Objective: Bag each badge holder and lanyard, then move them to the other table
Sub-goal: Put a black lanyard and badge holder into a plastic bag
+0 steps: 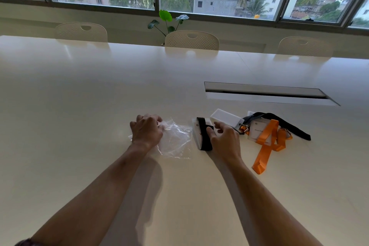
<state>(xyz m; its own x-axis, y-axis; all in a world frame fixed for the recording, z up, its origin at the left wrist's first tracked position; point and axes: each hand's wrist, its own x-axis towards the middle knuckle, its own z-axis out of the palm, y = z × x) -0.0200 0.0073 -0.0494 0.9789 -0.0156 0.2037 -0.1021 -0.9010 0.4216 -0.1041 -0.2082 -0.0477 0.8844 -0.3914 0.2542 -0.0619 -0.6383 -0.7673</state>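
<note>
A clear plastic bag [175, 140] lies crumpled on the white table [99, 96], and my left hand [146, 130] grips its left end. My right hand [223, 138] holds a white badge holder [196, 136] with a black lanyard [204, 136] wrapped around it, just right of the bag's opening. Further right lies another badge holder [256, 129] with an orange lanyard [267, 144], and a second black lanyard [283, 124] lies behind it.
A white box [225, 119] stands behind my right hand. A long cable slot [265, 94] is set in the table beyond it. Three cream chairs [191, 40] line the far edge, with a plant [167, 20] under the windows.
</note>
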